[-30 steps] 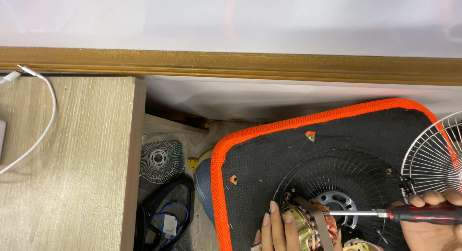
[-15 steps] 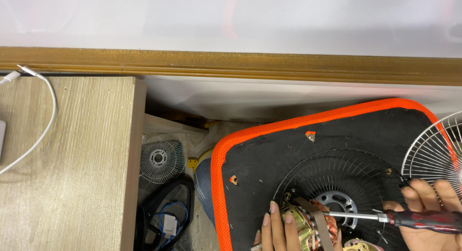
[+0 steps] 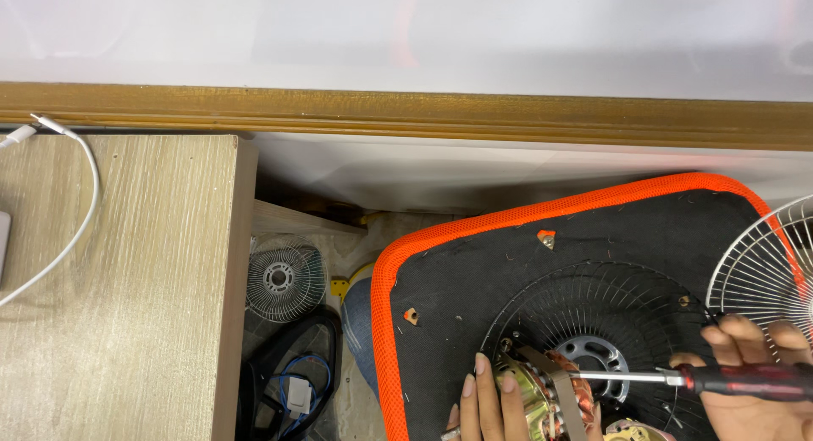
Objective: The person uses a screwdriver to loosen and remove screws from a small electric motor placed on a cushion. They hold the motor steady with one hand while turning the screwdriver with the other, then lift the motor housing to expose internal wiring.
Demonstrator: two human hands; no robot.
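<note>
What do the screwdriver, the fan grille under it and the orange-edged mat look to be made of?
Screwdriver: bright metal shaft, glossy red and black handle, probably plastic, held in the right hand. Fan grille: thin dark wire spokes, apparently painted metal. Mat: matte black cloth with orange woven mesh edging. The left hand rests on the motor, which shows coppery windings and a brassy metal casing.

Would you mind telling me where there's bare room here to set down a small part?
The wooden desk is bare right of the white cable. The black mat is free along its orange edge, above the wire guard. Crowded: lower right, where the left hand steadies the motor and the right hand holds the screwdriver.
</note>
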